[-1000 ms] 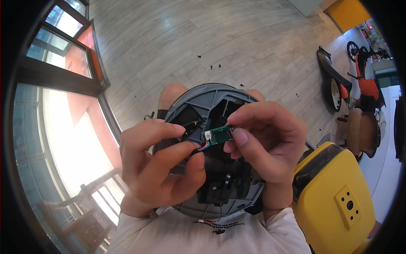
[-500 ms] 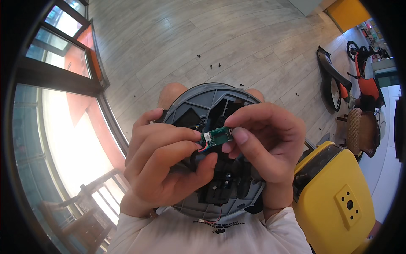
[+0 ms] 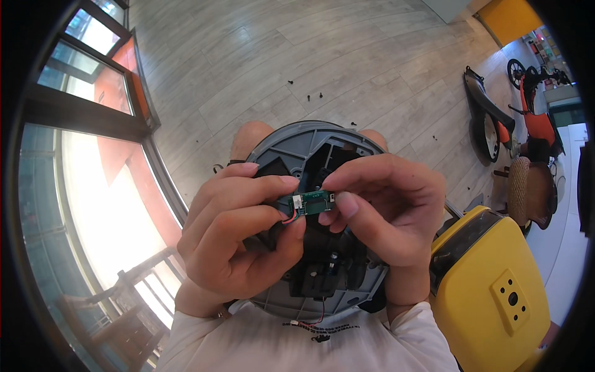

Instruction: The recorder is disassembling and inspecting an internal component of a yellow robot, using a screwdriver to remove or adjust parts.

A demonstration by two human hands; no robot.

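Observation:
A small green circuit board (image 3: 317, 203) is held up over a round grey plastic housing (image 3: 273, 144) in my lap. My right hand (image 3: 390, 208) pinches the board's right end between thumb and fingers. At the other end sits a white connector (image 3: 297, 203), with thin red and pink wires (image 3: 290, 219) curving from it. My left hand (image 3: 238, 229) is closed on these wires, its thumb and index finger meeting just below the connector. Below the hands, black parts (image 3: 316, 279) fill the housing's middle, and a thin red cable with a small white plug (image 3: 295, 323) hangs out toward my shirt.
Several small black screws (image 3: 321, 95) lie scattered on the wood-look floor (image 3: 235, 62). A yellow case (image 3: 496, 297) stands close on my right. Farther right are a woven chair (image 3: 527, 192), a dark curved shell (image 3: 486, 118) and an orange bike (image 3: 538, 127). Windows (image 3: 93, 186) line the left.
The circuit board has shifted slightly left and sits more level. My left hand has moved a little left, its fingertips drawing back so more of the connector shows. The right hand's pinch remains.

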